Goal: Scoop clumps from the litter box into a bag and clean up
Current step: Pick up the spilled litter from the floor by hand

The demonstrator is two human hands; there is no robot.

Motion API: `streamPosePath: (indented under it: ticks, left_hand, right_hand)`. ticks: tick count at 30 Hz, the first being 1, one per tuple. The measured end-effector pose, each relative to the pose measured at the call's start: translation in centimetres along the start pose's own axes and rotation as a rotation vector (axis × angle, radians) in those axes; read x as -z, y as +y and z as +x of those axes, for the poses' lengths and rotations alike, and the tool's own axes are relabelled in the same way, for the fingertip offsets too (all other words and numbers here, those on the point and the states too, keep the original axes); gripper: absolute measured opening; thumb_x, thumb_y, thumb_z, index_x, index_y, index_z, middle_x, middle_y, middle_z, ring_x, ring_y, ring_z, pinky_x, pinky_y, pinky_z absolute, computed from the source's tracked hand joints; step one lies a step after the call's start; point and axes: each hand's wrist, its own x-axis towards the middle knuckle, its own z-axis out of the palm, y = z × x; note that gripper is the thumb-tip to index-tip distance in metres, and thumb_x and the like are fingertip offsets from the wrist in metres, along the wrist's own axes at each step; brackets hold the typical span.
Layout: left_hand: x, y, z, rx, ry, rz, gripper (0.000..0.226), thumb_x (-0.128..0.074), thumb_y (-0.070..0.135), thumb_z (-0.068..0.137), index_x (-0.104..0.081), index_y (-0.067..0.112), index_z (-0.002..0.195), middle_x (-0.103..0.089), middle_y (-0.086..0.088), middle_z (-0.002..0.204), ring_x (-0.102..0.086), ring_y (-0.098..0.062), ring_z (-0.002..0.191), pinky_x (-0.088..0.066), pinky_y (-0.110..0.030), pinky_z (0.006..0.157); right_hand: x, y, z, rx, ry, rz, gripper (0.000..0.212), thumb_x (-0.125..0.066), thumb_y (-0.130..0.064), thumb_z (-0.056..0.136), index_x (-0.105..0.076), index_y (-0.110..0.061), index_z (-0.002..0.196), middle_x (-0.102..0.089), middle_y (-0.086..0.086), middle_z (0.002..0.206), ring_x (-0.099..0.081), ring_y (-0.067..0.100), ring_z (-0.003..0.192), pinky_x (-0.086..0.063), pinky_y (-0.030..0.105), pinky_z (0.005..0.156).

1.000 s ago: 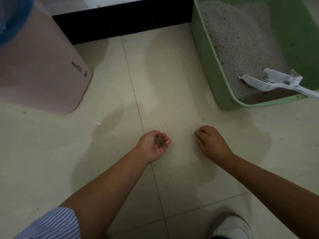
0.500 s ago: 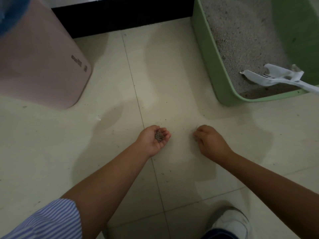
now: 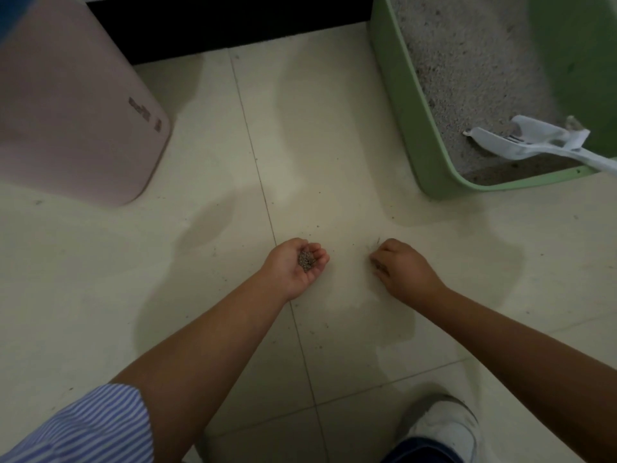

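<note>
Grey litter bits (image 3: 306,259) sit in a small pile in the cupped left hand (image 3: 293,267), palm up, just above the floor (image 3: 100,262). The right hand (image 3: 402,270), close beside it, has fingers curled down on the floor; whether it pinches anything, I cannot tell. The green litter box (image 3: 405,105) is up and to the right, nearer the right hand.

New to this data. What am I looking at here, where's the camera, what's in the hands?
No machine: a person's two bare hands, filmed by one wide-angle camera worn on the head, looking down at a tiled floor. The left hand is cupped palm up and holds a small pile of litter grains. The right hand is knuckles up, its fingers curled at the floor among scattered grains; what they hold is hidden. At upper right stands a green litter box with a white scoop resting in it. At upper left, a pink bin.
</note>
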Motion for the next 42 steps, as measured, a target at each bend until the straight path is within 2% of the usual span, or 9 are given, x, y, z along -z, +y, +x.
streamPosePath:
  ticks: [6,12,16,21,25,27,30,34,42]
  left_hand:
    - [0.0,-0.1,0.0,-0.005,0.011,-0.005,0.034,-0.036,0.01,0.098,-0.05,-0.002,0.07,-0.049,-0.012,0.071,-0.051,-0.02,0.067,-0.051,-0.019,0.038]
    - [0.0,0.0,-0.1,0.003,0.018,-0.01,0.034,-0.037,0.01,0.098,-0.051,-0.003,0.07,-0.053,-0.012,0.063,-0.052,-0.02,0.066,-0.052,-0.02,0.038]
    - [0.0,0.1,-0.3,-0.003,0.02,-0.019,0.034,-0.037,0.009,0.098,-0.051,-0.003,0.069,-0.055,-0.011,0.051,-0.052,-0.02,0.064,-0.051,-0.022,0.04]
    - [0.3,0.4,-0.4,0.0,0.014,-0.023,0.034,-0.036,0.01,0.098,-0.051,-0.003,0.07,-0.051,-0.012,0.067,-0.051,-0.021,0.066,-0.052,-0.021,0.039]
    - [0.4,0.1,-0.6,0.014,-0.014,-0.048,0.036,-0.035,0.009,0.098,-0.05,-0.003,0.068,-0.055,-0.012,0.051,-0.05,-0.021,0.065,-0.051,-0.022,0.037]
    - [0.5,-0.2,-0.7,0.022,-0.03,-0.025,0.037,-0.035,0.01,0.099,-0.05,-0.003,0.067,-0.057,-0.011,0.049,-0.052,-0.021,0.066,-0.053,-0.024,0.042]
    - [0.4,-0.4,-0.9,0.042,-0.048,0.002,0.039,-0.034,0.011,0.099,-0.049,-0.002,0.066,-0.057,-0.01,0.05,-0.055,-0.021,0.063,-0.053,-0.024,0.045]
    - [0.3,-0.4,-0.9,0.042,-0.037,-0.027,0.039,-0.034,0.01,0.099,-0.048,-0.001,0.064,-0.055,-0.009,0.046,-0.052,-0.019,0.061,-0.051,-0.022,0.039]
    - [0.5,-0.3,-0.6,0.023,-0.006,-0.02,0.037,-0.035,0.01,0.099,-0.05,-0.001,0.066,-0.056,-0.008,0.039,-0.051,-0.02,0.065,-0.052,-0.022,0.039]
  right_hand:
    - [-0.5,0.8,0.3,0.102,-0.075,-0.092,0.006,-0.069,0.007,0.066,-0.064,0.006,0.07,-0.06,0.018,0.07,-0.06,0.034,0.063,-0.05,0.033,0.051]
    - [0.8,-0.4,0.2,0.046,-0.199,-0.187,0.023,-0.04,-0.004,0.093,-0.052,0.0,0.113,-0.052,0.016,0.116,-0.05,0.029,0.106,-0.036,0.028,0.076]
    - [0.1,-0.5,0.1,0.135,-0.089,-0.15,0.044,-0.087,-0.003,0.044,-0.052,0.0,0.071,-0.059,0.013,0.065,-0.056,0.023,0.053,-0.044,0.021,0.045]
    - [-0.7,-0.1,0.2,0.088,-0.06,-0.122,0.059,-0.083,0.004,0.032,-0.04,-0.005,0.07,-0.054,0.01,0.056,-0.052,0.021,0.044,-0.033,0.022,0.039]
    - [0.5,-3.1,0.6,-0.079,0.197,0.169,0.006,-0.056,0.014,0.074,-0.056,0.008,0.075,-0.056,0.022,0.076,-0.049,0.025,0.069,-0.027,0.023,0.064]
    - [0.7,-4.3,0.8,0.03,0.172,0.243,0.013,-0.051,0.001,0.087,-0.062,0.009,0.085,-0.061,0.017,0.084,-0.05,0.022,0.075,-0.029,0.021,0.065]
    - [1.1,-4.3,0.6,0.043,0.213,0.299,0.026,-0.051,-0.013,0.086,-0.067,0.007,0.081,-0.069,0.018,0.084,-0.062,0.03,0.078,-0.037,0.027,0.068]
    - [1.3,-0.7,0.8,-0.147,0.219,0.195,0.018,-0.055,0.0,0.082,-0.069,0.007,0.091,-0.068,0.024,0.095,-0.063,0.034,0.091,-0.043,0.03,0.079]
    - [-0.8,1.1,-0.1,0.151,0.098,-0.053,0.025,-0.054,-0.015,0.077,-0.07,0.001,0.066,-0.063,0.014,0.064,-0.061,0.031,0.056,-0.052,0.027,0.055]
